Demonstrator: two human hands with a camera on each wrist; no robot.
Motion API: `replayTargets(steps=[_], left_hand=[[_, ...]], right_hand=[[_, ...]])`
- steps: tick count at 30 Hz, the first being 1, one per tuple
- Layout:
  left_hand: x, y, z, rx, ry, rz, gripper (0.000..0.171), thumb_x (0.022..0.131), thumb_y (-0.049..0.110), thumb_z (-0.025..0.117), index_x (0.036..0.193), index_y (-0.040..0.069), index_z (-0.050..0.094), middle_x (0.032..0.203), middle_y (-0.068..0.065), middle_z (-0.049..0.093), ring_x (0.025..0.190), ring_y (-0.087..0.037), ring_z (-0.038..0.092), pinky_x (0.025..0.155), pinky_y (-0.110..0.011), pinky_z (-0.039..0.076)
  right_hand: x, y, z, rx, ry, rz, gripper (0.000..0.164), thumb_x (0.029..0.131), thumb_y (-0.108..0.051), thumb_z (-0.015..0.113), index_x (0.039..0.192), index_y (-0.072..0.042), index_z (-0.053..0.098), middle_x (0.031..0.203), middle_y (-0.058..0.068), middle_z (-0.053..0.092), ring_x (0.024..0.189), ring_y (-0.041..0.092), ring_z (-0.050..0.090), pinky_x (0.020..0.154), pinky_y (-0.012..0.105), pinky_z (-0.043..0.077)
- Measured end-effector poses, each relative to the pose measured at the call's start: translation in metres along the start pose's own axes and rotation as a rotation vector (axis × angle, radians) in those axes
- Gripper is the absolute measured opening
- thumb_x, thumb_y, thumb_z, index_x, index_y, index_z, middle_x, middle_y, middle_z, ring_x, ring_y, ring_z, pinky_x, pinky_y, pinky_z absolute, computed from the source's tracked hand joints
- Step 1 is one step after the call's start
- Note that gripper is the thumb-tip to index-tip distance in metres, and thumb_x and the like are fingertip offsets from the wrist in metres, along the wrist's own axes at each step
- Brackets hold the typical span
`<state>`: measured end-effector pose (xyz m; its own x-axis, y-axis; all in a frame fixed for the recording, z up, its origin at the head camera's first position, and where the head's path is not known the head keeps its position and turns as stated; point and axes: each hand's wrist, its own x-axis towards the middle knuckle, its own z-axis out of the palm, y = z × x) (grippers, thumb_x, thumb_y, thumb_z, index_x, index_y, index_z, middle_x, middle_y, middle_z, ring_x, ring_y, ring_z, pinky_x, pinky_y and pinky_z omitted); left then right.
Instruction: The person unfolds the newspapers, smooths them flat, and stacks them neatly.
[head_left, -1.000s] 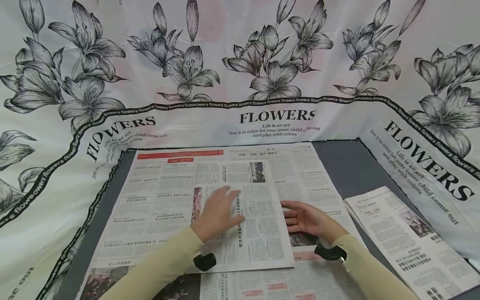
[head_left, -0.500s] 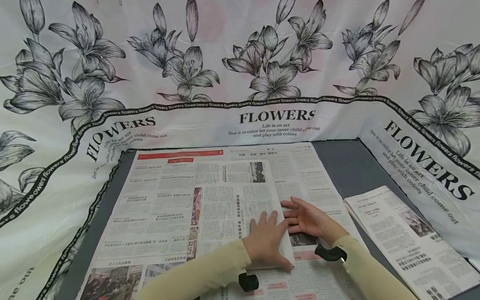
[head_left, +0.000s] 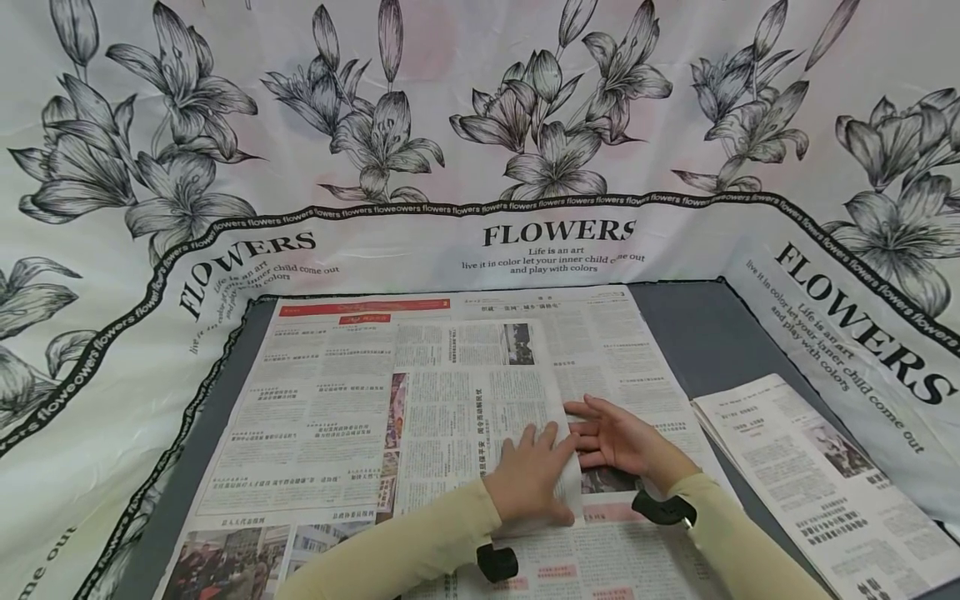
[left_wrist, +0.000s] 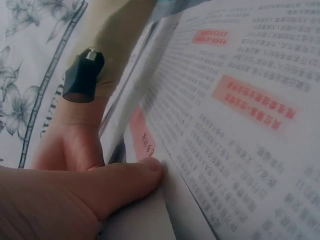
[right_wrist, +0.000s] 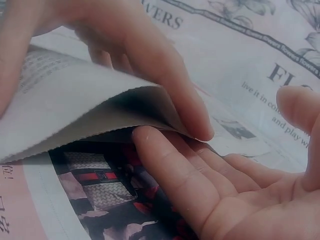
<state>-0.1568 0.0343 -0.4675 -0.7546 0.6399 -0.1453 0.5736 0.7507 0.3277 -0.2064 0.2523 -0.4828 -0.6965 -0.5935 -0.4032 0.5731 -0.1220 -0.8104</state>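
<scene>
A folded newspaper [head_left: 442, 417] lies on a larger spread newspaper [head_left: 315, 467]. My left hand [head_left: 528, 479] is at its right edge, fingers spread across the top and thumb near the front corner. In the right wrist view, the left hand's fingers [right_wrist: 192, 117] hook over the edge of a sheet [right_wrist: 95, 95], which bows up between them and the thumb. My right hand [head_left: 618, 442] lies palm up beside the same edge, its fingertips reaching just under the paper. A dark colour photo [right_wrist: 115, 190] shows on the spread page beneath.
Another folded newspaper stack [head_left: 817, 475] lies at the right on the grey table [head_left: 675, 325]. A white curtain [head_left: 420, 242] printed with flowers encloses the table's back and sides. Both wrists carry black bands, such as the right one [head_left: 663, 507].
My left hand has moved from the middle of the folded newspaper to its right edge. The paper's near right corner has lifted and drawn in slightly. My right hand has stayed put.
</scene>
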Motion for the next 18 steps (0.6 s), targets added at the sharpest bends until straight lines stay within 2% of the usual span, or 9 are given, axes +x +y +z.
replayTargets(steps=[2, 5, 8, 10, 12, 14, 16, 18], left_hand=[[0.001, -0.002, 0.000, -0.031, -0.002, 0.008, 0.102, 0.077, 0.052, 0.085, 0.160, 0.024, 0.033, 0.164, -0.014, 0.036, 0.147, -0.042, 0.040, 0.105, -0.064, 0.045], [0.003, -0.007, -0.002, -0.074, 0.012, 0.031, 0.100, 0.078, 0.049, 0.085, 0.160, 0.025, 0.033, 0.157, -0.013, 0.044, 0.140, -0.036, 0.047, 0.100, -0.060, 0.049], [0.005, -0.013, -0.008, -0.148, 0.038, 0.082, 0.095, 0.079, 0.042, 0.085, 0.159, 0.023, 0.037, 0.140, -0.010, 0.056, 0.120, -0.025, 0.058, 0.091, -0.045, 0.054], [0.006, -0.018, -0.010, -0.197, 0.049, 0.109, 0.092, 0.080, 0.039, 0.084, 0.157, 0.021, 0.039, 0.134, -0.008, 0.059, 0.114, -0.020, 0.060, 0.091, -0.037, 0.054], [0.007, -0.022, -0.013, -0.242, 0.050, 0.127, 0.089, 0.081, 0.038, 0.083, 0.156, 0.018, 0.040, 0.137, -0.008, 0.060, 0.118, -0.019, 0.061, 0.097, -0.032, 0.053], [0.006, -0.025, -0.014, -0.275, 0.051, 0.123, 0.089, 0.083, 0.038, 0.082, 0.157, 0.014, 0.039, 0.147, -0.009, 0.057, 0.131, -0.020, 0.058, 0.108, -0.033, 0.048], [0.006, -0.028, -0.014, -0.298, 0.057, 0.121, 0.089, 0.084, 0.037, 0.081, 0.158, 0.012, 0.038, 0.152, -0.010, 0.053, 0.139, -0.022, 0.053, 0.114, -0.034, 0.044], [0.006, -0.029, -0.015, -0.318, 0.070, 0.119, 0.086, 0.087, 0.034, 0.079, 0.159, 0.011, 0.037, 0.153, -0.009, 0.053, 0.139, -0.022, 0.053, 0.114, -0.034, 0.044]], right_hand=[[0.000, 0.000, 0.000, -0.001, -0.001, 0.000, 0.075, 0.112, -0.045, 0.023, 0.161, 0.004, -0.006, 0.119, 0.002, 0.070, 0.110, 0.016, 0.072, 0.085, 0.033, 0.062], [0.000, 0.000, 0.001, -0.009, -0.008, -0.003, 0.075, 0.112, -0.045, 0.022, 0.161, 0.004, -0.008, 0.119, 0.001, 0.070, 0.110, 0.016, 0.071, 0.086, 0.033, 0.061], [0.000, 0.000, 0.001, -0.012, -0.013, -0.004, 0.074, 0.112, -0.044, 0.021, 0.161, 0.004, -0.008, 0.120, 0.001, 0.071, 0.111, 0.016, 0.071, 0.087, 0.033, 0.061], [0.000, 0.000, 0.000, -0.009, -0.017, -0.008, 0.074, 0.113, -0.044, 0.021, 0.161, 0.004, -0.009, 0.120, 0.002, 0.071, 0.112, 0.017, 0.071, 0.088, 0.034, 0.061], [-0.001, 0.000, 0.000, -0.004, -0.023, -0.013, 0.074, 0.113, -0.043, 0.021, 0.161, 0.004, -0.008, 0.121, 0.002, 0.071, 0.113, 0.018, 0.071, 0.088, 0.035, 0.061], [0.000, 0.001, 0.000, 0.004, -0.030, -0.020, 0.072, 0.113, -0.042, 0.021, 0.161, 0.004, -0.005, 0.121, 0.002, 0.071, 0.113, 0.019, 0.071, 0.089, 0.036, 0.061], [0.000, 0.002, -0.001, 0.010, -0.036, -0.026, 0.066, 0.113, -0.041, 0.022, 0.162, 0.002, 0.005, 0.121, 0.002, 0.072, 0.113, 0.019, 0.071, 0.089, 0.036, 0.061], [0.001, 0.003, -0.001, 0.023, -0.032, -0.029, 0.057, 0.114, -0.037, 0.024, 0.159, -0.002, 0.020, 0.121, 0.002, 0.072, 0.113, 0.019, 0.072, 0.089, 0.036, 0.061]])
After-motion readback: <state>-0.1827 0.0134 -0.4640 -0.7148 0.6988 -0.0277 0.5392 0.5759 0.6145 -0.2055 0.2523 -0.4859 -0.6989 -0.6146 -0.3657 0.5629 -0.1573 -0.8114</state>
